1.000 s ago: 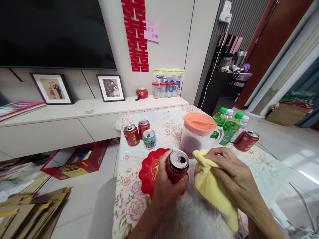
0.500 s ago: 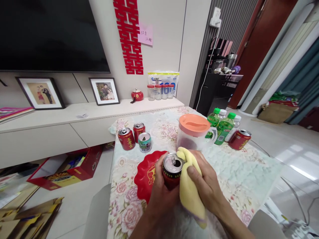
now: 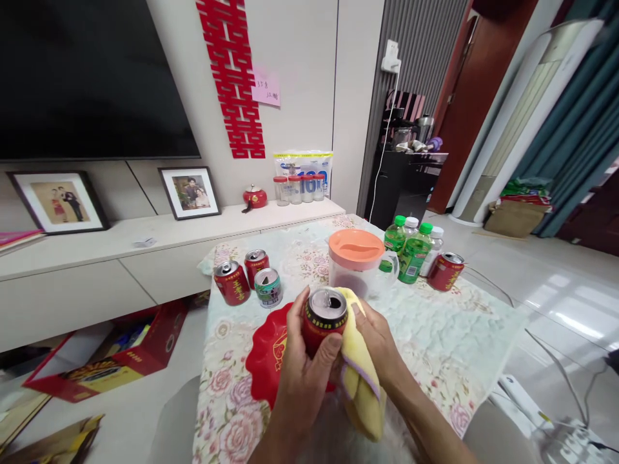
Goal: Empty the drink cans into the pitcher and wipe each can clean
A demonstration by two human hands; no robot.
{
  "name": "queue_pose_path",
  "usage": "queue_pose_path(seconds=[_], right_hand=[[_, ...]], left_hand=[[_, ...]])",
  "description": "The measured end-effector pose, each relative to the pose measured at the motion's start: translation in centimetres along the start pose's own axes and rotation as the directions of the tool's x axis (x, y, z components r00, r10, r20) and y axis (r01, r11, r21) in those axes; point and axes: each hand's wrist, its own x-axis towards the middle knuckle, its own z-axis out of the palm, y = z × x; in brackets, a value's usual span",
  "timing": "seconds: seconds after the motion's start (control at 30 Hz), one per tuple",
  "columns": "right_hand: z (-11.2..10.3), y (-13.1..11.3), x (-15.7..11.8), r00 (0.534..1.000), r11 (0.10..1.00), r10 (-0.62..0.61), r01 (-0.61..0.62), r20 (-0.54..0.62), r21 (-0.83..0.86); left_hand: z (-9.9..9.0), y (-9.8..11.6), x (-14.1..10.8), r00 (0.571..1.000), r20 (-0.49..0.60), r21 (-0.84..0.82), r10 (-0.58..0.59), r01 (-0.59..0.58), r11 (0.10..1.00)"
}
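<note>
An opened red drink can [image 3: 323, 322] with a silver top is upright in my left hand [image 3: 304, 361], whose fingers and thumb wrap round it. My right hand [image 3: 380, 341] grips a yellow cloth [image 3: 358, 361] with a purple edge and presses it against the can's right side. Part of the cloth hangs down below the hand. Beneath my hands lies a red scalloped plate [image 3: 264, 361] with a gold design, partly hidden by my left hand and the can. Just beyond my hands stands a clear plastic pitcher [image 3: 338, 274] with an orange lid [image 3: 356, 248].
Two red cans [image 3: 232, 283] and a small green can [image 3: 268, 288] stand at the left of the flowered tablecloth [image 3: 236, 419]. Several bottles [image 3: 414, 258] and another red can [image 3: 445, 270] are at the right. Behind is a white cabinet [image 3: 169, 245] with framed photos and jars.
The cloth has shifted from the can's rim down along its right side. My left thumb now lies across the can's front. The whole view has turned slightly to the right.
</note>
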Motion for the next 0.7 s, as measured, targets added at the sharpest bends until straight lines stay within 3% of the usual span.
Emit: queue_pose_path(seconds=[0.17, 0.43, 0.53, 0.7], right_hand=[[0.7, -0.2, -1.2, 0.972, 0.962, -0.192, 0.158, -0.138, -0.222], [0.8, -0.3, -2.8, 0.847, 0.734, -0.531, 0.437, -0.037, -0.519], [0.5, -0.5, -2.6, 0.84, 0.715, -0.543, 0.472, 0.017, -0.516], [0.1, -1.0, -1.7, 0.909, 0.852, -0.415, 0.404, 0.042, -0.332]], left_hand=[[1.0, 0.2, 0.5, 0.997, -0.074, -0.004, 0.011, -0.011, 1.0], [0.8, -2.0, -0.5, 0.997, -0.08, -0.073, 0.019, -0.025, 0.997], [0.5, -3.0, -0.8, 0.997, -0.07, -0.106, 0.027, -0.035, 0.994], [-0.1, -3.6, -1.2, 0.991, -0.101, -0.073, 0.093, -0.1, 0.992]])
